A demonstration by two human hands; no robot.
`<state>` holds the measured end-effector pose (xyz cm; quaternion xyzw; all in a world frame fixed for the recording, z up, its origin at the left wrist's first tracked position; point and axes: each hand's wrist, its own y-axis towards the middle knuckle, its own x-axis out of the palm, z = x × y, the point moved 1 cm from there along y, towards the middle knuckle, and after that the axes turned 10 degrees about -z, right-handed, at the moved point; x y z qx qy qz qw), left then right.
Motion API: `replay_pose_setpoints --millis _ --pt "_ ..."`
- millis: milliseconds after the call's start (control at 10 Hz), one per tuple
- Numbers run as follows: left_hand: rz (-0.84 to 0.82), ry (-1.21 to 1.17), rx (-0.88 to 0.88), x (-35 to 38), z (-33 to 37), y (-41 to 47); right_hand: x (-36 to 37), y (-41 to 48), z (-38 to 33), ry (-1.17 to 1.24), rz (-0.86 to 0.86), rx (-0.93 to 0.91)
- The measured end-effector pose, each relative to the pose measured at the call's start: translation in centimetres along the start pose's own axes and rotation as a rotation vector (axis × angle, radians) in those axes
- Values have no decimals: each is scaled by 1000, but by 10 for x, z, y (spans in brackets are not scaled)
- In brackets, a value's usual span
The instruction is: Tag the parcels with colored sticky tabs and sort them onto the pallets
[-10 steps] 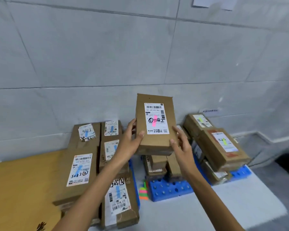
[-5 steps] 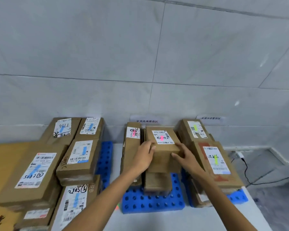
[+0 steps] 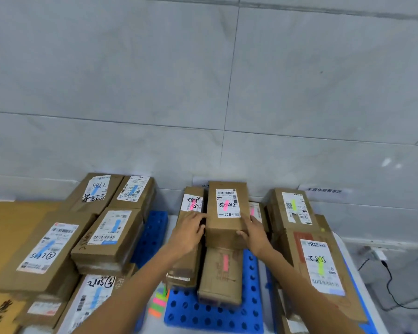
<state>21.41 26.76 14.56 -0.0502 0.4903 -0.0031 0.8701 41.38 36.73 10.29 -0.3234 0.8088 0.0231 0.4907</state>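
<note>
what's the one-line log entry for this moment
state: pink-tabbed parcel atop middle stack | left hand: flat against its left side | right hand: grips its front corner

I see a big wall [image 3: 155, 80] of pale grey tiles from 9 to 3 o'clock, with thin dark lines between them. A small paper sign [image 3: 323, 190] is stuck on it at 2 o'clock. Grey floor [image 3: 413, 268] shows at 4 o'clock, with a black cable [image 3: 391, 294] lying on it. A yellow wooden board [image 3: 7, 227] sits at 8 o'clock.
</note>
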Motion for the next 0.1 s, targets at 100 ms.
replay_pose_setpoints --millis 100 --pt "126 71 -8 -39 -4 6 -28 3 -18 -6 65 -141"
